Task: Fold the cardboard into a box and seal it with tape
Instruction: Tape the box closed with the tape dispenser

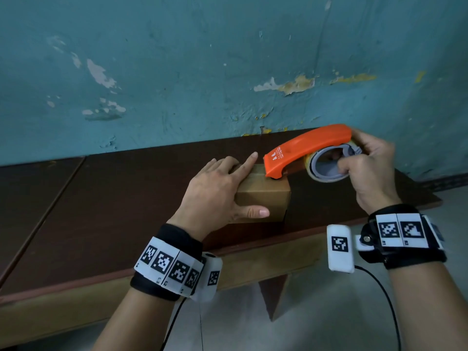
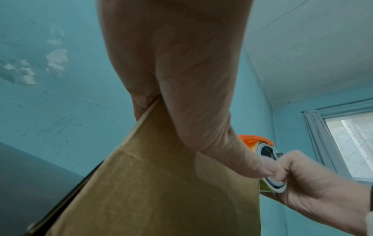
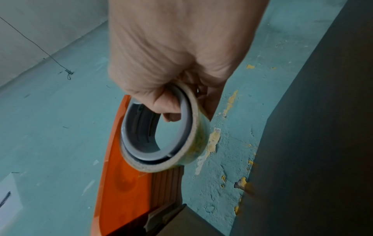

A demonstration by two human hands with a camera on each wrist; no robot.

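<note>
Nearest the camera were the two wrists with their marker bands. Ahead of them the left hand (image 1: 215,188) lay spread over the cardboard box (image 1: 263,196), fingers straight on top and thumb along the near face, pressing rather than clasping. The box stood folded on the dark wooden table (image 1: 101,211), near its front edge. It looked light and thin-walled, likely to skid or dent under the dispenser's push, so holding it flat from above, clear of the seam, seemed the sound hold. To the right, the orange tape dispenser (image 1: 307,148) had its nose touching the box's top right edge. The right hand (image 1: 367,171) gripped it, fingers curled through the tape roll (image 3: 161,135). Behind stood a peeling teal wall (image 1: 202,72). Only the left forefinger lay near the tape's likely path.
</note>
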